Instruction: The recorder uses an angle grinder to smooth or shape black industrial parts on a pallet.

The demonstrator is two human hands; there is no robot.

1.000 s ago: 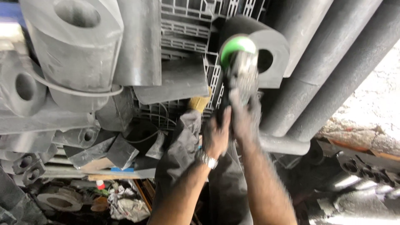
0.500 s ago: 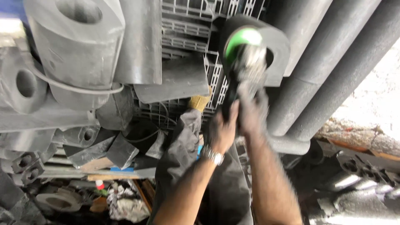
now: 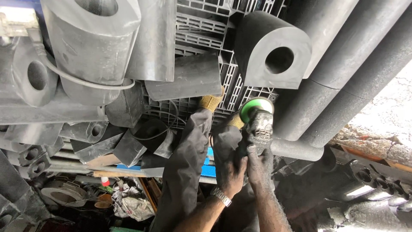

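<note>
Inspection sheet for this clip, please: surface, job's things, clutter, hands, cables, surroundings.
Surface: grey crate under stacked parts.
Job's things: grinder with green disc guard, near a long tube.
Clutter: D-shaped rubber blocks, offcuts, crumpled paper.
Hands: left hand and right hand both grip the grinder; watch on left wrist.
Cables: grey cable looped over a block.
Surroundings: the wearer's dark trouser legs, rough ground.
</note>
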